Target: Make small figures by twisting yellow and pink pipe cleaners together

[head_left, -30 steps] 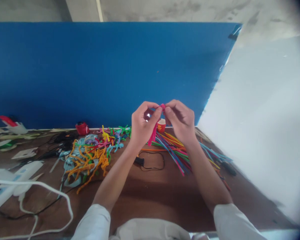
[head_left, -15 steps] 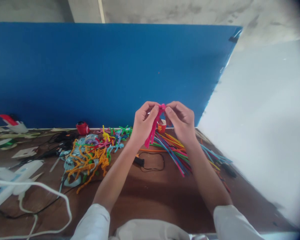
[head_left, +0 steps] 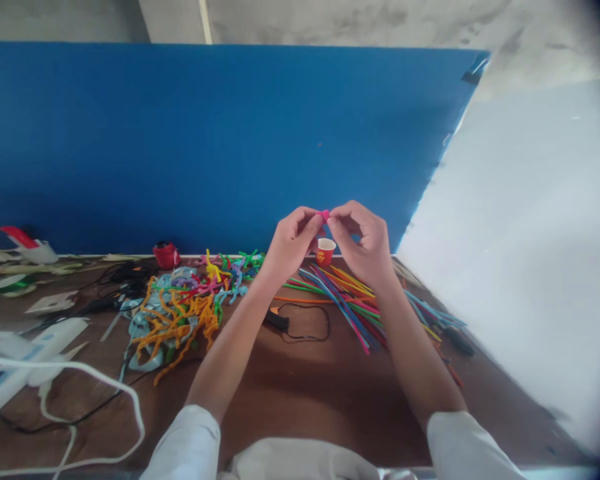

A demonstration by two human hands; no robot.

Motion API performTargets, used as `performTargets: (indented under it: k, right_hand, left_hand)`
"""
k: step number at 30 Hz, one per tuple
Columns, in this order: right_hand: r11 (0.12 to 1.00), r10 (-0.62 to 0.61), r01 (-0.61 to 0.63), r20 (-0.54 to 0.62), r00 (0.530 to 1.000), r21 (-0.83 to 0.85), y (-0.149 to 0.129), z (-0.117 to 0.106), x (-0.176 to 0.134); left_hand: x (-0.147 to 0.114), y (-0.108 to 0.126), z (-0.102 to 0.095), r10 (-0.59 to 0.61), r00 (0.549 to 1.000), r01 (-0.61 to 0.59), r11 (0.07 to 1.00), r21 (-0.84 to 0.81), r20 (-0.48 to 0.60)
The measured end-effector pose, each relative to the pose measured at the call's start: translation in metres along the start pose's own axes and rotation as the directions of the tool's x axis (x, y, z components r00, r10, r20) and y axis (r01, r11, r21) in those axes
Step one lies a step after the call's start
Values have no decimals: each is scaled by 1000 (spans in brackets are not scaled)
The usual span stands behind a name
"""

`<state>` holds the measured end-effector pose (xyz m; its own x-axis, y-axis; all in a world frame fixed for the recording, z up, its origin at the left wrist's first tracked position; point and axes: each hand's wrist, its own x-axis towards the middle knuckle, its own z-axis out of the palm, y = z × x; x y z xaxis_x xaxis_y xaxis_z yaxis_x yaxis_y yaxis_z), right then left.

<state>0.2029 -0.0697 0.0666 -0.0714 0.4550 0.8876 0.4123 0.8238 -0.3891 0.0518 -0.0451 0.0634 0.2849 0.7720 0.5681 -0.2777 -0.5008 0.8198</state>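
Note:
Between my fingertips, raised above the far part of the table, is a small bit of bright pink pipe cleaner (head_left: pixel 325 215). My left hand (head_left: pixel 296 241) pinches it from the left side with thumb and index finger. From the right, my right hand (head_left: pixel 363 239) has thumb and forefinger closed on it too. Only the pink knot at the top shows; the rest is hidden behind my hands. A red paper cup (head_left: pixel 325 252) stands on the table just below and beyond them.
Loose straight pipe cleaners (head_left: pixel 343 300) in many colours lie under my right forearm. Left of centre is a heap of twisted orange pipe cleaners (head_left: pixel 180 320). A black tool with a looped cord (head_left: pixel 279 321) rests mid-table. White cable (head_left: pixel 135 407) curls at the left. A blue partition (head_left: pixel 230 147) stands behind.
The pink strands that hung down below my left hand are now out of sight. My left hand has turned slightly and shifted a little right; the right hand stays nearly in place.

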Motion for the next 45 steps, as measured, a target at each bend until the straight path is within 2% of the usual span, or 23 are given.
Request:
performTargets:
  k: [3,9,11,14,17,19,24,29,35,39,45]
  right_hand:
    - [1000,-1,1,5,1000,-22,-1,-1,0]
    - [989,-36,41,37,999,-144,0,-2,2]
    - [985,-33,43,60,998,-165,2,-2,2]
    - [987,-7,27,123,992,-161,4,-2,2]
    - [992,20,1,165,986,-124,4,-1,1]
    - [995,47,-31,169,985,-94,3,0,0]
    - [994,106,-98,166,981,-52,3,4,-1]
    - [995,97,-91,143,985,-52,4,6,-1]
    - [990,144,-144,156,977,-17,6,9,-2]
    - [988,151,-146,151,977,-41,8,8,-2]
    - [991,133,-128,153,979,-47,8,8,-3]
  left_hand:
    - [3,-4,-5,85,996,-82,987,140,-18]
    - [3,-3,-6,170,985,-160,964,213,-32]
    - [2,0,-5,138,990,-130,971,202,-30]
    - [1,2,-4,20,1000,-18,994,112,-9]
    - [1,3,-4,-103,994,103,995,6,-32]
    - [3,2,-6,-145,988,143,989,-30,-45]
    - [5,0,-10,-176,984,177,982,-71,21]
    - [5,-1,-8,-206,978,210,971,-119,42]
    - [6,1,-13,-261,961,275,941,-195,92]
    - [6,-1,-14,-269,959,280,944,-176,86]
    - [6,-1,-15,-260,956,277,952,-132,133]
